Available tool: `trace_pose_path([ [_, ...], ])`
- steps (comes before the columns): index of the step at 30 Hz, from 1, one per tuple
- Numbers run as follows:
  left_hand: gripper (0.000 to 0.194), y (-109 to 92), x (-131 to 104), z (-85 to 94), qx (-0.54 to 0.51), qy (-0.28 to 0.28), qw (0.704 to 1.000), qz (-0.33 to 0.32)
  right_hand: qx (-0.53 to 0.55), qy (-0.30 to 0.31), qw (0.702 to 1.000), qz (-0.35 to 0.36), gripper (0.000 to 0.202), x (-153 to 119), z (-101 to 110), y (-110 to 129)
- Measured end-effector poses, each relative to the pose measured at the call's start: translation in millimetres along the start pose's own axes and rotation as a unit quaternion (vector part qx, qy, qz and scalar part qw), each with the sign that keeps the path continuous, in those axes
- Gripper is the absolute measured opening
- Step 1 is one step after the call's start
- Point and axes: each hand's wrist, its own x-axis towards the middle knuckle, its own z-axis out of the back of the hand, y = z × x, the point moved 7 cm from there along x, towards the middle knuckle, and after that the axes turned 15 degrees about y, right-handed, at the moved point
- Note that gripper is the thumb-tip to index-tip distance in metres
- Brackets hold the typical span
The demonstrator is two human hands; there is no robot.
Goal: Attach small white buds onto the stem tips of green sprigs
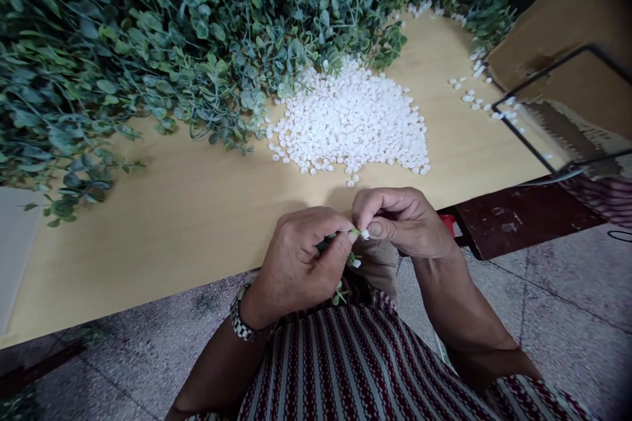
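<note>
My left hand (pixel 309 256), with a watch on its wrist, is closed around a green artificial plant stem (pixel 355 233), pinching it between thumb and forefinger. Thumb and forefinger of my right hand (pixel 409 220) meet on a small white bead-like piece (pixel 365 235) at the stem's tip. Below my left fingers hangs more of the sprig, with another white piece (pixel 356 263) and small green leaves (pixel 338 293). Much of the stem is hidden inside my left hand. Both hands are just over the table's near edge, in front of a heap of small white pieces (pixel 353 118).
Artificial greenery (pixel 172 33) is piled along the back and left of the table (pixel 197 210). Loose white pieces (pixel 476 102) lie at the right, near a torn cardboard box (pixel 567 46) and a black metal frame (pixel 543 72). A white sheet (pixel 17 237) lies at the left.
</note>
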Motion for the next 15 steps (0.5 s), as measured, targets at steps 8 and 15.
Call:
trace_pose_path([
  [8,0.016,-1.4,2.5,-1.7,-0.017,0.003,1.0,-0.011,0.01,0.013,1.0,0.01,0.009,0.7,-0.3,0.2],
  [15,0.015,-1.0,1.8,-2.2,-0.015,0.005,1.0,-0.014,0.025,0.026,0.999,0.009,0.011,0.9,-0.5,-1.4],
])
